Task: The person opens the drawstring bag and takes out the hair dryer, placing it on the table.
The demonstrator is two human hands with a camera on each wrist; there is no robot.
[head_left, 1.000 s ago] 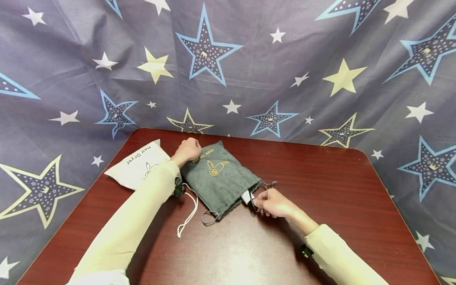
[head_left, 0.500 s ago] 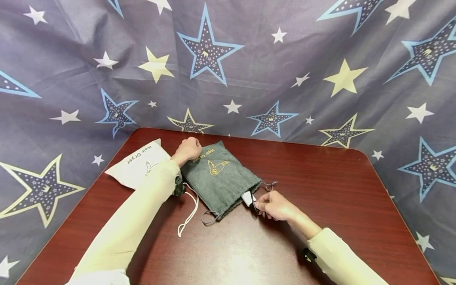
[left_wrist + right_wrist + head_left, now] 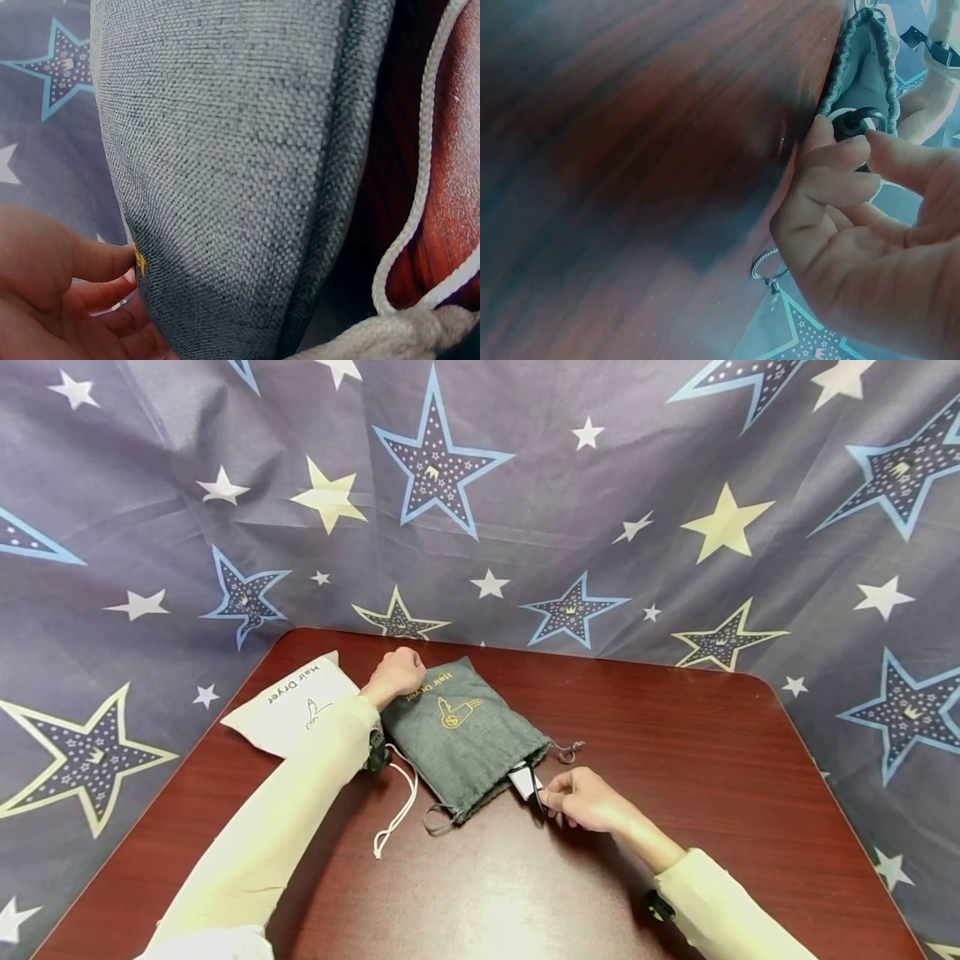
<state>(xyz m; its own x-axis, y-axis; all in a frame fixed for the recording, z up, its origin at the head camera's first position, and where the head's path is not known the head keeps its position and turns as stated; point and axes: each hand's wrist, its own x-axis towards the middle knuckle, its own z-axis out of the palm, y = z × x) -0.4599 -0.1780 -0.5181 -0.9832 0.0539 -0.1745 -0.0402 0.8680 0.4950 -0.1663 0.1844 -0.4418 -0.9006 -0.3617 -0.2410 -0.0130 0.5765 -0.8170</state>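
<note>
Head view: toward the desk's (image 3: 675, 743) far-left corner, your left grip (image 3: 397, 674) pinches the grey "Hair Dryer" bag (image 3: 468, 739), your right grip (image 3: 588, 800) a black cord (image 3: 534, 784) beside the white object (image 3: 522, 782) poking from that bag, with a white "Hair Dryer" bag (image 3: 288, 714) nearer the left edge.

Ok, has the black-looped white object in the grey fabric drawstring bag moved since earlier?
Yes: the white object has slid slightly further out of the grey bag, towards the picture's lower right.

On my shiny red-brown table (image 3: 697, 743), I see a white bag (image 3: 288, 706) with white strings (image 3: 397, 818) and a gray bag (image 3: 472, 747).
</note>
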